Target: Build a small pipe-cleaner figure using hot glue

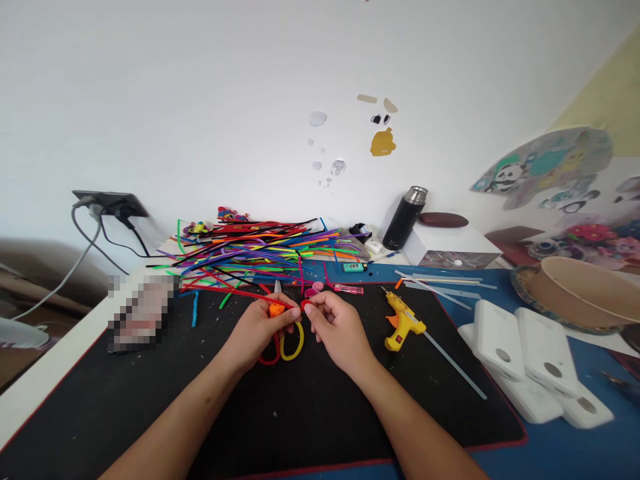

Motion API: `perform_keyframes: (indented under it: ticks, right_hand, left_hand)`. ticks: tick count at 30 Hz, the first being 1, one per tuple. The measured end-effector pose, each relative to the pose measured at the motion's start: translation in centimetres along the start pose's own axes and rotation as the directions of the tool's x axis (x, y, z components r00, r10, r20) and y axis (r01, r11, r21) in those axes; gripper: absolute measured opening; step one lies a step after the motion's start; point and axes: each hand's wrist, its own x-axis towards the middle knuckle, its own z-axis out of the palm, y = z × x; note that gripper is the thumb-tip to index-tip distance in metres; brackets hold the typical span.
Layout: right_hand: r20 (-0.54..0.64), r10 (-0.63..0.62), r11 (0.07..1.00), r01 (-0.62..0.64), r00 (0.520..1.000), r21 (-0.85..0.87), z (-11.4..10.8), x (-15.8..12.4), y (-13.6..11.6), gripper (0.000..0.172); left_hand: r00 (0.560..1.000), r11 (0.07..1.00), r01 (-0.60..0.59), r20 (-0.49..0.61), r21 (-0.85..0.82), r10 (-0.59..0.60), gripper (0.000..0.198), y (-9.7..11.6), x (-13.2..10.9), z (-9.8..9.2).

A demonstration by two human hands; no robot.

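My left hand is closed in a pinch on a small orange piece and a red pipe cleaner that runs off to the left. My right hand is closed in a pinch on the red end right beside it, so the fingertips of both hands almost touch. Under my left hand lie scissors with one red and one yellow loop handle, blade tips pointing away from me. All this is over a black mat.
A heap of coloured pipe cleaners lies behind the hands. A yellow glue gun and clear glue sticks sit right. White flat boxes, a brown bowl, a black flask and a wall socket with cables surround the mat.
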Motion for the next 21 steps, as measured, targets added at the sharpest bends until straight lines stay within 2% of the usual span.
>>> perform_keyframes:
  ticks: [6, 9, 12, 15, 17, 21]
  right_hand:
    - [0.006, -0.04, 0.993, 0.04, 0.999, -0.108, -0.13, -0.12, -0.16, 0.017]
    - [0.019, -0.061, 0.972, 0.064, 0.998, -0.225, -0.24, -0.26, -0.59, 0.015]
    - [0.061, -0.095, 0.923, 0.111, 0.994, -0.369, -0.24, -0.42, -0.87, 0.011]
    - [0.099, -0.106, 0.871, 0.141, 0.989, -0.471, -0.1, -0.52, -0.79, 0.012]
    - [0.1, -0.096, 0.866, 0.133, 0.99, -0.483, 0.01, -0.53, -0.61, 0.013]
    - [0.083, -0.071, 0.911, 0.099, 0.994, -0.4, 0.12, -0.42, -0.31, 0.008]
  left_hand:
    - [1.0, 1.0, -0.018, -0.017, 0.0, 0.018, 0.031, -0.38, 0.27, -0.09]
    - [0.997, 1.0, -0.023, -0.069, 0.006, 0.023, 0.033, -0.48, 0.29, -0.02]
    - [0.99, 0.993, -0.075, -0.113, 0.095, 0.085, 0.033, -0.29, 0.13, 0.19]
    - [0.985, 0.97, -0.106, -0.111, 0.218, 0.133, 0.031, 0.03, -0.01, 0.39]
    - [0.985, 0.966, -0.099, -0.112, 0.24, 0.129, 0.031, 0.12, -0.01, 0.39]
    - [0.987, 0.983, -0.091, -0.117, 0.16, 0.111, 0.03, 0.03, 0.09, 0.14]
